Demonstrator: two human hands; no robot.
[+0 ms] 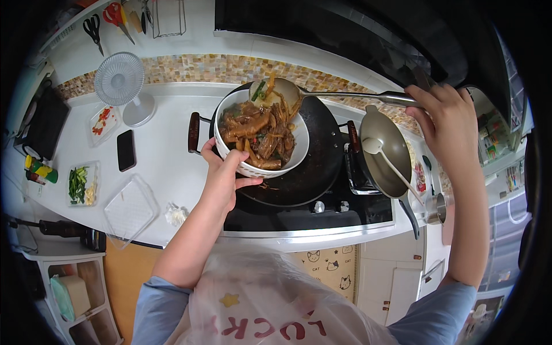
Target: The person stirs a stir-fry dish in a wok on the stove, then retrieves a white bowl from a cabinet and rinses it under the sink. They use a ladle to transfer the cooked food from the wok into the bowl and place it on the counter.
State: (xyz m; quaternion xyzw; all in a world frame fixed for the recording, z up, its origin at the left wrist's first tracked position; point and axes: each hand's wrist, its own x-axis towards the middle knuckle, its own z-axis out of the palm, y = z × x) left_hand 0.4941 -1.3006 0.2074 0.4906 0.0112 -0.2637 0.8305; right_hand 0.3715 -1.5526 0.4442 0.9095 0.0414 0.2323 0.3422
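My left hand [224, 177] holds a white bowl [302, 144] of braised meat in brown sauce [263, 133] above a dark wok [321, 168] on the stove. Fingers and thumb grip the bowl's near left side. With my right hand [446, 114] I hold the handle end of a long metal ladle [345, 94]. The ladle's head is at the bowl's far rim, with shredded pieces and a bit of green at it. Much of the wok's inside is hidden behind the bowl.
A frying pan [386, 133] with a pale spoon [394, 166] stands right of the wok. Leftward on the counter are a phone [126, 150], a fan [120, 79], an upturned-looking clear plastic tray [129, 207], a tub of cut greens [82, 183] and a tray of chopped red pieces [103, 123].
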